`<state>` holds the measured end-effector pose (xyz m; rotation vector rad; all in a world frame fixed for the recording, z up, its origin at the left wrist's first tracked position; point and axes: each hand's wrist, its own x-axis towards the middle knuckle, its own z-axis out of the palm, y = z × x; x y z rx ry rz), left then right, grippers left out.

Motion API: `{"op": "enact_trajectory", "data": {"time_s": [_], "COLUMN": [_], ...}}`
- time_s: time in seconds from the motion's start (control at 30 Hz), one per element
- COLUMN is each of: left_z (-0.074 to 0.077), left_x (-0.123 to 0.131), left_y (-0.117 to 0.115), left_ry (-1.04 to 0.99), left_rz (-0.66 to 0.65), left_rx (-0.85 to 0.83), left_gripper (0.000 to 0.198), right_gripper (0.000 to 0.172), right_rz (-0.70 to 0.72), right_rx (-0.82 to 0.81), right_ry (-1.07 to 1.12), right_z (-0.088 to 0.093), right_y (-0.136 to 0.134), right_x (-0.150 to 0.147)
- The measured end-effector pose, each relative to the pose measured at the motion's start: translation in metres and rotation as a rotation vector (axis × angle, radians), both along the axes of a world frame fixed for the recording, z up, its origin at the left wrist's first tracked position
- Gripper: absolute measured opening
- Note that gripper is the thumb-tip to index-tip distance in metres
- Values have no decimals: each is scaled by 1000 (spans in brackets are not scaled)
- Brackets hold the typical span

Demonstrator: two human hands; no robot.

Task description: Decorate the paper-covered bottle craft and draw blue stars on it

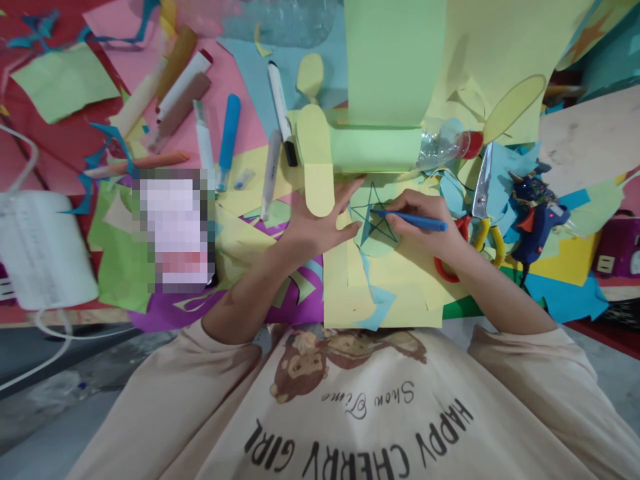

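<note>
From the head view I see my left hand pressed flat on the pale green paper with a drawn star; my right hand grips the blue pen, shaft pointing left, tip on the star between both hands.

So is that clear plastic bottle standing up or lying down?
Lying down. The clear plastic bottle rests on its side among the paper scraps, red cap pointing right toward the scissors.

Right hand grips a blue pen, tip on a drawn star, while left hand lies flat on the green paper.
</note>
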<state>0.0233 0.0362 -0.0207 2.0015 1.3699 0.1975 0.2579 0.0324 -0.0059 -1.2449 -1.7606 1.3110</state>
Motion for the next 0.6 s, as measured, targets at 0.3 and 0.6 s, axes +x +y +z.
{"op": "enact_trajectory", "data": {"time_s": [0.3, 0.6], "left_z": [4, 4], "left_x": [1, 0], "left_y": [1, 0], "left_ry": [7, -25], "left_rz": [-26, -27], "left_rx": [-31, -43], "left_gripper": [73, 73], "right_gripper": [20, 19], "right_rz": [100, -69], "right_rx": [-15, -33], "right_ry": [-35, 41], "right_z": [12, 1], "right_y": [2, 0], "right_x": [-1, 0]}}
